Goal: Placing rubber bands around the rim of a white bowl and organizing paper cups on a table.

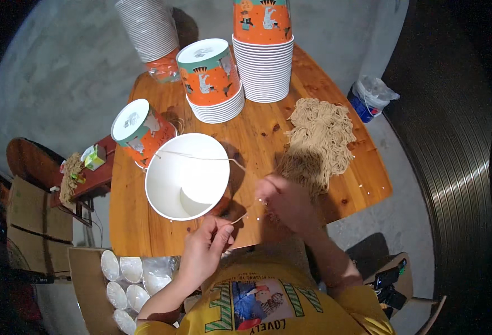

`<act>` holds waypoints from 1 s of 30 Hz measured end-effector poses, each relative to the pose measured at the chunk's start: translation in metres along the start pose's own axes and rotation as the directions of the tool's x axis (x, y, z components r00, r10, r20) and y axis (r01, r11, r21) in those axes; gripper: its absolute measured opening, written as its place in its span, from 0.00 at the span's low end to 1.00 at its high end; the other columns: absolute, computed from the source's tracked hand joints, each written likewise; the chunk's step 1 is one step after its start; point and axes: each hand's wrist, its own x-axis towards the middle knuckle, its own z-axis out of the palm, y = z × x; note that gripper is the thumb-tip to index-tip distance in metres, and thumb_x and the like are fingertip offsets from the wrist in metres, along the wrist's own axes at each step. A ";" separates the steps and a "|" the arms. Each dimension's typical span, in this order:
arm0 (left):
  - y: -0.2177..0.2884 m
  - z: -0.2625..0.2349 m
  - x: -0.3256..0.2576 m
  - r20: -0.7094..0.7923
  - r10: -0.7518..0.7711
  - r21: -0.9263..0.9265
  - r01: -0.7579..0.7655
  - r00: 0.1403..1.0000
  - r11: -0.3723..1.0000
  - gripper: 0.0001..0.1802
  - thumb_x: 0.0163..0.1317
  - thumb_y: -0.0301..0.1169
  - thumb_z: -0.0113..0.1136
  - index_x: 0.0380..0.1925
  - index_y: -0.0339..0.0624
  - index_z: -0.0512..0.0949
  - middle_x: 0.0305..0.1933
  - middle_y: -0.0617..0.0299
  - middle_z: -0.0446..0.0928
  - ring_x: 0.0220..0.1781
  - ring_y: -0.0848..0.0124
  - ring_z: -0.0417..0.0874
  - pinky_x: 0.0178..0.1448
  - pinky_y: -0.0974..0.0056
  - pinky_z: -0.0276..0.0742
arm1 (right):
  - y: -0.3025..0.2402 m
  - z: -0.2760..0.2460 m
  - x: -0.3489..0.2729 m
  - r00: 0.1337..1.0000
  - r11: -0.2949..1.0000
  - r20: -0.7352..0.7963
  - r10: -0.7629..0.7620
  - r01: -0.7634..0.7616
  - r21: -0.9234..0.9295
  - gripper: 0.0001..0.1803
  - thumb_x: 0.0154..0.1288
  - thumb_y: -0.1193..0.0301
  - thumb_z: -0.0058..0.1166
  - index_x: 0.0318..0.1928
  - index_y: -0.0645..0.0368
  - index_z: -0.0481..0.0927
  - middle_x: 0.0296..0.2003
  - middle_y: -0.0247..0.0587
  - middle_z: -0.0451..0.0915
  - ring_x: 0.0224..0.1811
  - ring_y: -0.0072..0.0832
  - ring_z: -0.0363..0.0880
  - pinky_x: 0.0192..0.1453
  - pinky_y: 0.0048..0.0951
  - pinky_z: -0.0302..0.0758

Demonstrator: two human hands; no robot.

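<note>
A white paper bucket [193, 190] stands near the table's front, its open mouth tilted toward me. A thin tan cord [201, 158] crosses the mouth from the left rim and curves past the right rim toward my right hand. My left hand [208, 243] is closed below the bucket's front rim, thumb and finger pinching a stretch of the cord. To the right of the bucket, my right hand [282, 201] is closed where the cord reaches it; its fingers are somewhat blurred. Just beyond that hand lies a pile of tan cords [321, 137].
Upside-down orange buckets stand at left [145, 131] and in stacks [210, 81] [263, 61] at the back of the wooden table [268, 134]. A wrapped stack [151, 33] leans behind. A carton of white cups [90, 279] is lower left; a bin [369, 95] stands right.
</note>
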 end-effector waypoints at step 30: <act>0.016 -0.009 -0.002 -0.117 0.277 0.352 -0.221 0.954 0.910 0.05 0.63 0.27 0.56 0.35 0.37 0.72 0.31 0.49 0.78 0.30 0.53 0.81 0.32 0.58 0.75 | 0.018 0.034 -0.014 0.701 0.545 0.164 -0.694 0.660 -0.517 0.11 0.49 0.79 0.56 0.31 0.57 0.67 0.24 0.41 0.69 0.25 0.37 0.72 0.31 0.33 0.71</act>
